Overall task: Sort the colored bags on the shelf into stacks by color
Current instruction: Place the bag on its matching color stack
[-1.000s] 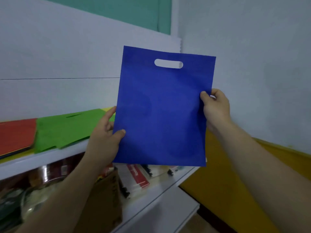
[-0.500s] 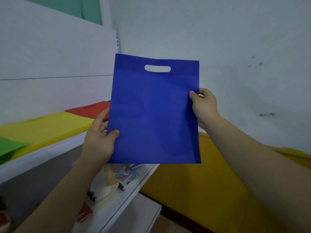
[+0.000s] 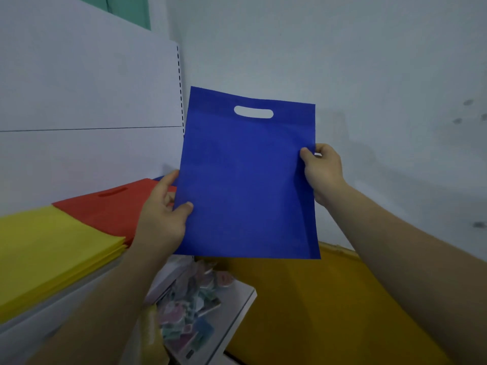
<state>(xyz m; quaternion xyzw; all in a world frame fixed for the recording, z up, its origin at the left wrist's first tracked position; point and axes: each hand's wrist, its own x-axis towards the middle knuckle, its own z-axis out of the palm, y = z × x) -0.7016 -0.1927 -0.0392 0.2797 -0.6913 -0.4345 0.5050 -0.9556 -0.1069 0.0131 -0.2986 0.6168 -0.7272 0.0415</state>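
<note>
flat blue fabric bag with a cut-out handle (image 3: 247,185) held upright
my left hand (image 3: 160,219) and right hand (image 3: 322,171) pinch its side edges

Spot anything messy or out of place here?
The yellow stack and red stack lie neat. Only the small colourful packets on the lower shelf look jumbled, heaped at all angles, and dark smudges mark the wall.

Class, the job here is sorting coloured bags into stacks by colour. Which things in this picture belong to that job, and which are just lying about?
Belongs to the job: blue bag, gripped by left hand and right hand; red bags; yellow bags stacked beside them.
Lying about: small colourful packets on the lower shelf; dark yellow wall panel.
</note>
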